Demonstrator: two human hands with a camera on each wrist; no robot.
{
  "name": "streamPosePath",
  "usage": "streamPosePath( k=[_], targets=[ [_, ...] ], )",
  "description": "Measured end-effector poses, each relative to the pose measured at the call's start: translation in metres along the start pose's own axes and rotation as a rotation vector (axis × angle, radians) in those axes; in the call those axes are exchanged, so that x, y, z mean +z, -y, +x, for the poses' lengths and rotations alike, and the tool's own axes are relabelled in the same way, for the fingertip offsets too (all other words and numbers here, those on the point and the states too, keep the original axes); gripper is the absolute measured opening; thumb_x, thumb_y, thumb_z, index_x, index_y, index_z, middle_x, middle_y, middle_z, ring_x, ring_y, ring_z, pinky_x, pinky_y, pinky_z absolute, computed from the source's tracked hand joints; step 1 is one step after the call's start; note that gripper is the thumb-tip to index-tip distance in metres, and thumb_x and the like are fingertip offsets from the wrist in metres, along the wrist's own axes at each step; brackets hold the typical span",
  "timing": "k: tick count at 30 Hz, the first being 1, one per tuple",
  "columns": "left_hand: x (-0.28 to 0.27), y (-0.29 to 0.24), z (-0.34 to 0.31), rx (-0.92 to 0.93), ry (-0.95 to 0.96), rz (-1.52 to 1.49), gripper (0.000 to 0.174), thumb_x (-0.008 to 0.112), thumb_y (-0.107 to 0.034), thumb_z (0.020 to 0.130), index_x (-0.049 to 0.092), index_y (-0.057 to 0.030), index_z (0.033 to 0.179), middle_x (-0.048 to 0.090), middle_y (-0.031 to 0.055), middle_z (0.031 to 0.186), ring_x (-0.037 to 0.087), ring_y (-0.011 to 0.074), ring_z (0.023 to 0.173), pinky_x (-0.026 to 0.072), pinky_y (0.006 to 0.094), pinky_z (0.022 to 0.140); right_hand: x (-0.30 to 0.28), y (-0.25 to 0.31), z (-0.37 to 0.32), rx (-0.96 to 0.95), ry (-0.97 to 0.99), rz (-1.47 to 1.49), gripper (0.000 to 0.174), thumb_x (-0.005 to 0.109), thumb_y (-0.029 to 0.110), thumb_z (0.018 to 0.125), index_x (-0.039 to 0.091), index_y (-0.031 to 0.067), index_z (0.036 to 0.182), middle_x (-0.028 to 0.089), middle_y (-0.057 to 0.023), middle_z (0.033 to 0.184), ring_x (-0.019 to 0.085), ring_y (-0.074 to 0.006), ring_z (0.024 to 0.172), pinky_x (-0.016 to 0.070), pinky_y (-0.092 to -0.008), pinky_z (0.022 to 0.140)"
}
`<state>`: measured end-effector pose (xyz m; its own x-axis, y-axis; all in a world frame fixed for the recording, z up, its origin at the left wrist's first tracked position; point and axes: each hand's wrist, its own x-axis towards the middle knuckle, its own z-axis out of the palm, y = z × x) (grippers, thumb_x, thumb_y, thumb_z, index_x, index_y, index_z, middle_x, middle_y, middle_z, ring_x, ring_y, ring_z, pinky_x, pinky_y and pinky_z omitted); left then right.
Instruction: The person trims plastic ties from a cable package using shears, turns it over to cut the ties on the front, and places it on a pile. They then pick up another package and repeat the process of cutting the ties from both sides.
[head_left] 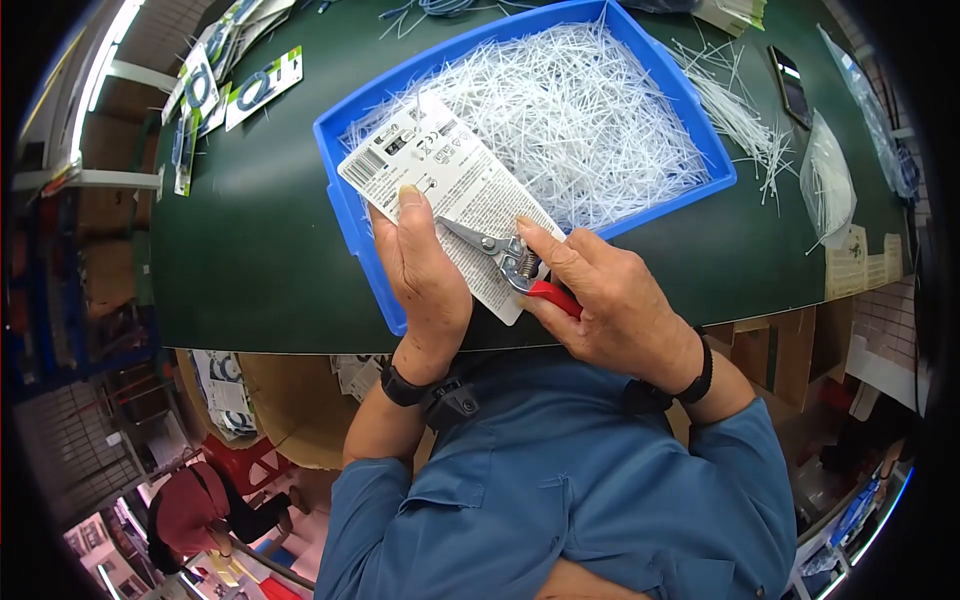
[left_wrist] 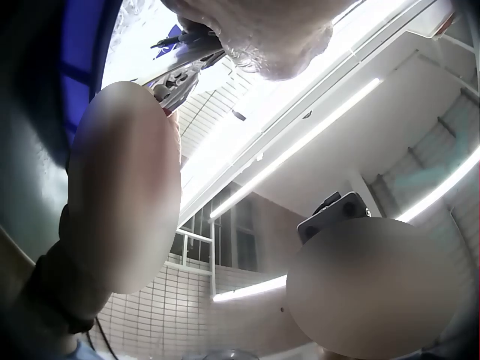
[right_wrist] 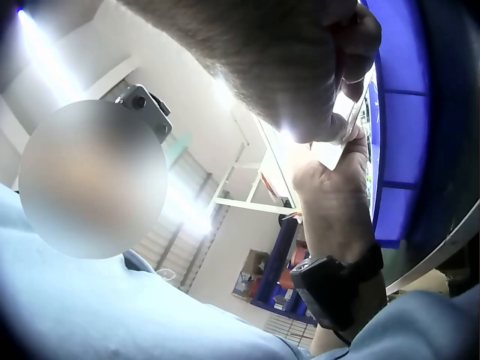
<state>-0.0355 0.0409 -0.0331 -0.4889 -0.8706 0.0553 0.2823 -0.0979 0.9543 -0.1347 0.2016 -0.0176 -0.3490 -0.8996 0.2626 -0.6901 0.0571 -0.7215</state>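
My left hand (head_left: 428, 275) holds a white printed packaging card (head_left: 470, 175) at its left edge, the thumb lying on the printed face. The card is tilted and shows a barcode and small text. In my right hand (head_left: 625, 305) is a pair of snips (head_left: 518, 264) with red handles and a spring. Their pointed blades lie over the card, with the tips close beside the left thumb. Under the card sits a blue tray (head_left: 716, 165) heaped with thin white plastic strips (head_left: 590, 110). In the right wrist view the left hand (right_wrist: 334, 184) appears beside the card's edge.
Several carded packs with blue coils (head_left: 262, 88) lie at the back left of the green table (head_left: 240, 240). Right of the tray are loose white strips (head_left: 735, 110), a phone (head_left: 790, 85) and a clear bag (head_left: 828, 180). Cardboard boxes (head_left: 300, 400) stand below the front edge.
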Motion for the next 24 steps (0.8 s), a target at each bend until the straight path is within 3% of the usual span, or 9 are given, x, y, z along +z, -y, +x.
streamPosePath(
  k=[15, 24],
  targets=[
    [0.007, -0.019, -0.009, -0.005, 0.143, -0.026, 0.049, 0.038, -0.019, 0.11, 0.037, 0.006, 0.152, 0.058, 0.0199, 0.138, 0.062, 0.023, 0.121, 0.0504, 0.0363, 0.104, -0.019, -0.004, 0.035, -0.011, -0.093, -0.114, 0.074, 0.085, 0.017, 0.081, 0.058, 0.0087, 0.149, 0.063, -0.0132, 0.091, 0.067, -0.0281, 0.078, 0.054, -0.0386, 0.069],
    [0.005, -0.021, -0.011, -0.03, 0.207, -0.019, 0.047, 0.038, -0.017, 0.11, 0.037, 0.0054, 0.152, 0.059, 0.0195, 0.138, 0.062, 0.0218, 0.12, 0.051, 0.036, 0.104, -0.026, -0.002, 0.035, -0.015, -0.1, -0.111, 0.073, 0.085, 0.019, 0.081, 0.058, 0.0085, 0.148, 0.062, -0.0131, 0.09, 0.065, -0.0287, 0.076, 0.0532, -0.0389, 0.069]
  ],
)
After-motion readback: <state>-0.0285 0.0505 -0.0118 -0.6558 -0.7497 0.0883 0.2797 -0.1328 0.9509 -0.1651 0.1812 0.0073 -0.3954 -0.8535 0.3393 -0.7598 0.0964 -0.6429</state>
